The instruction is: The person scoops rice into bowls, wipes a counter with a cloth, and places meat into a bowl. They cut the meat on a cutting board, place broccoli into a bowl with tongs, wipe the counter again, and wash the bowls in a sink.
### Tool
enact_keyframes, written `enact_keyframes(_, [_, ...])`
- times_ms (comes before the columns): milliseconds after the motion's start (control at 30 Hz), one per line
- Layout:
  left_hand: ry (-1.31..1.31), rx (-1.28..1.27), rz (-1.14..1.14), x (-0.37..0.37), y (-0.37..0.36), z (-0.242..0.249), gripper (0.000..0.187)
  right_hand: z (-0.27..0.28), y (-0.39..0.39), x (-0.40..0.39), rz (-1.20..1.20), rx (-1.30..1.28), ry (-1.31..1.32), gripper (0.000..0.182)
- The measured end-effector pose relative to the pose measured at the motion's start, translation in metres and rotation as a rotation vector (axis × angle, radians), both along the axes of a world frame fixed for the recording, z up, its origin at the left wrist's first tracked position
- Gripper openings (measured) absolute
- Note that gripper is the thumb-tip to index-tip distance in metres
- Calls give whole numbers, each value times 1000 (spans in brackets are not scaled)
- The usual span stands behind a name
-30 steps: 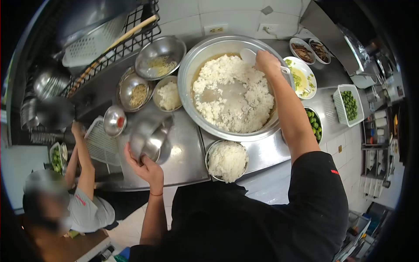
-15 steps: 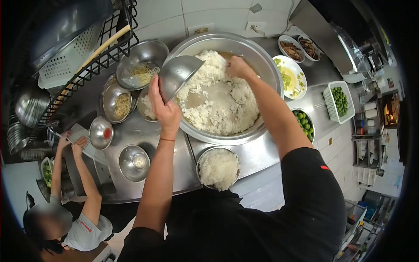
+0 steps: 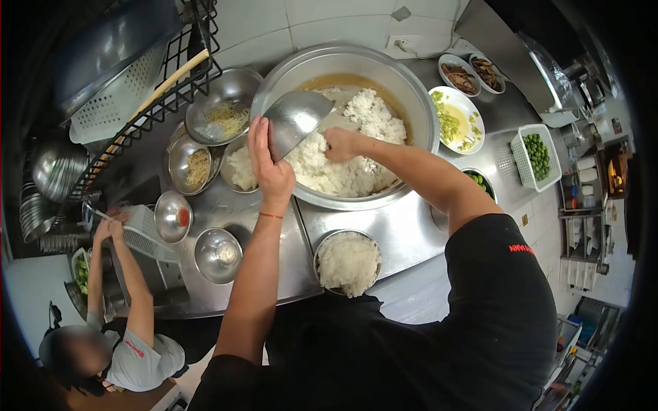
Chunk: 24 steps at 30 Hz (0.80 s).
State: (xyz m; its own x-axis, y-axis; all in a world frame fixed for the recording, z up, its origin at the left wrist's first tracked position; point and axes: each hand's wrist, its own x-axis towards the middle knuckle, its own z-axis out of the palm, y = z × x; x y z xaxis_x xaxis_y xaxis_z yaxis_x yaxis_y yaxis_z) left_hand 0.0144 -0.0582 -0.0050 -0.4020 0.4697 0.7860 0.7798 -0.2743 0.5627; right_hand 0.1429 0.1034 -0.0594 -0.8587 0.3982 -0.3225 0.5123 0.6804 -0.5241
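A large metal basin [image 3: 426,96] holds white cooked rice [image 3: 349,177] over brownish liquid. My left hand [image 3: 273,164] grips a steel mixing bowl [image 3: 296,120], tipped on its side at the basin's left with its mouth toward the rice. Inside the basin, my right hand [image 3: 345,144] is closed, its fingers curled into the rice just right of that bowl's rim; the fingertips are hidden. Close to my body, a round container heaped with rice [image 3: 348,264] stands below the basin. Another bowl of rice [image 3: 243,168] sits left of my left wrist.
Steel bowls with noodle-like strands [image 3: 226,122], shreds [image 3: 199,166] and a red item [image 3: 182,217] stand left. Rightward are a plate of chopped greens [image 3: 449,123] and a basket of green fruit [image 3: 536,156]. A wire rack [image 3: 137,116] overhangs upper left. A co-worker [image 3: 137,349] handles a white perforated basket.
My right hand has moved left and down through the rice toward the tilted bowl. Rice is now bunched near the bowl, baring liquid at the back. The co-worker's basket has shifted.
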Motion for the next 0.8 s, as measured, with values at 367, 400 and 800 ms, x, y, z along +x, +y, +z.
enact_keyframes(367, [-62, -816, -216, -24, 50, 3, 55, 92, 14, 50, -214, -570, -266, 8])
enact_keyframes(400, [-530, -923, -381, -24, 58, 17, 55, 102, 25, 42, -203, -504, -316, 10])
enact_keyframes(800, [-1195, -755, -431, -41, 114, -17, 53, 114, 121, 58, -172, 873, -438, 20])
